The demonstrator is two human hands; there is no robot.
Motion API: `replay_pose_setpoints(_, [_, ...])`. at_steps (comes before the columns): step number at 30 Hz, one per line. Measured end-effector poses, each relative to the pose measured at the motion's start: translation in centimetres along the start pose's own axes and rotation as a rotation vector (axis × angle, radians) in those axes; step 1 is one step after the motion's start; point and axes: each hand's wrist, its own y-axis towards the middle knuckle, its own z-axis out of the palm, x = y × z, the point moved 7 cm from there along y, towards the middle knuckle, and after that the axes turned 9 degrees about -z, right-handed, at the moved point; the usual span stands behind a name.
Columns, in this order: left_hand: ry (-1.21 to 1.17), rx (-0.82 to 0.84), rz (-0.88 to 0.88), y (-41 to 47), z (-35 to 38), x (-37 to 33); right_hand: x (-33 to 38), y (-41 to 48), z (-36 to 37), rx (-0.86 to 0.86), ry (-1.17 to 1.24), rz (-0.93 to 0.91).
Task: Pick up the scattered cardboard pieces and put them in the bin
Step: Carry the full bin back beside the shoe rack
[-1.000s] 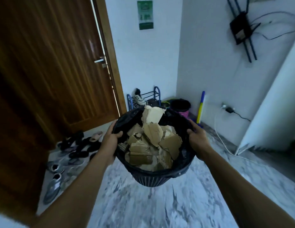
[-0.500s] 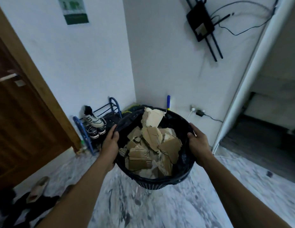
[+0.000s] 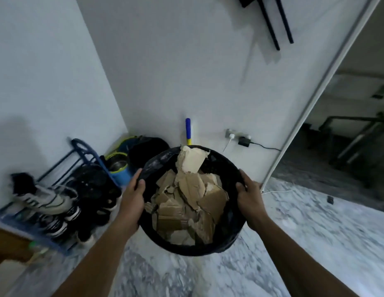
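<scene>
Both forearms reach out over the marble floor (image 3: 304,243), with the left hand (image 3: 132,197) and right hand (image 3: 250,199) each curled around opposite sides of the black bin's (image 3: 193,248) rim, holding it up in the air. The bin's stuffed with torn cardboard pieces (image 3: 186,202), one pale chunk poking above the far rim. Past that there's a blue shoe rack (image 3: 58,189) with sneakers on the left, a blue-and-yellow stick (image 3: 188,131) leaning on the white wall, and a wall socket (image 3: 238,136) with chargers plugged in.
</scene>
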Motion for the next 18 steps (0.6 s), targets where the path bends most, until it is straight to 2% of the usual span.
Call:
replay_pose_setpoints(4, [0.058, 0.116, 0.018, 11.8, 4.9, 2.6, -6.2, 5.3, 3.9, -0.113, -0.044, 0.034])
replay_pose_setpoints(8, [0.008, 0.233, -0.040, 20.9, 11.2, 6.6, -14.1, 9.9, 5.9, -0.174, -0.083, 0.118])
replay_pose_setpoints(13, [0.037, 0.304, -0.089, 32.6, 20.9, 14.9, -27.2, 17.0, 7.4, -0.266, -0.135, 0.198])
replay_pose_setpoints(18, [0.053, 0.370, -0.165, 41.6, 31.4, 23.1, -39.6, 24.9, 7.5, -0.300, -0.183, 0.203])
